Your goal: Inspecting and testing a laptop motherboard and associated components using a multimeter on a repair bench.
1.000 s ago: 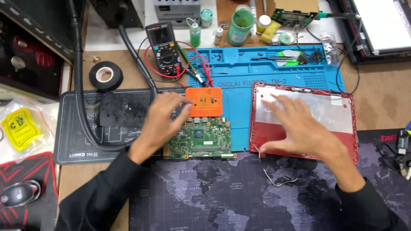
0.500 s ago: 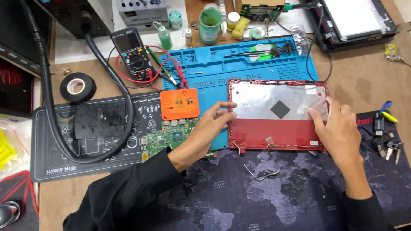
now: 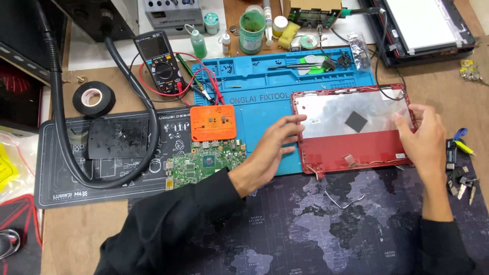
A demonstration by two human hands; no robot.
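A red laptop lid shell [image 3: 351,152] with a silver foil inner face lies across the blue repair mat [image 3: 260,109] and the dark map-print mat [image 3: 305,224]. My left hand [image 3: 275,147] rests with fingers spread at the shell's left edge, fingertips touching it. My right hand [image 3: 420,137] holds the shell's right edge. A green circuit board [image 3: 201,165] lies left of my left forearm, with an orange plastic piece [image 3: 213,122] just above it.
A multimeter [image 3: 159,63] with red and black leads, a roll of black tape [image 3: 93,98] and a black hose [image 3: 71,153] sit left. Bottles and a green jar [image 3: 252,33] line the back. Keys and small tools [image 3: 458,173] lie right. A loose wire [image 3: 346,201] lies below the shell.
The view has shifted left. My left hand left the circuit board and came to the red shell's left edge. My right hand moved from the shell's face to its right edge.
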